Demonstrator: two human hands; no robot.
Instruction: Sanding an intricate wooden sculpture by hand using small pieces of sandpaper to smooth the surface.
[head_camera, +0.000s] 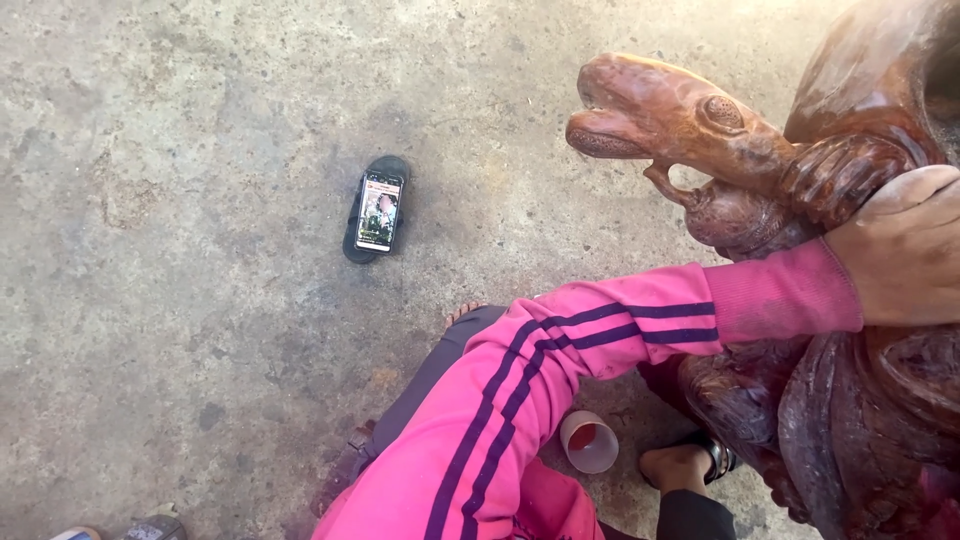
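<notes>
Laid the left hand (905, 250) palm-down over the neck of the wooden animal carving (700, 125), just behind its head. Could not tell whether the fingers curled round or lay spread, since they ran off the edge of view. Saw nothing of the right hand.

Judged the step in hand as steadying — bracing the carving with a reach across from a pink sleeve (600, 345) with dark stripes. Judged that any further move would call for keeping that weight on the neck, as the piece looked heavy, glossy and rounded, with few flat places to hold.

Found the carving on the concrete floor (180, 150), filling the right side of view. Noted the head pointing left with the mouth open, and the long axis running from that snout back and down through the neck into the bulky body.

Spotted a small white cup (590, 442) with a reddish inside just beside the carving's base, and a bare foot (680, 465) near that base. Spotted a phone (379, 210) resting on a dark sandal (360, 248), well apart from the carving and out beyond its snout.
</notes>
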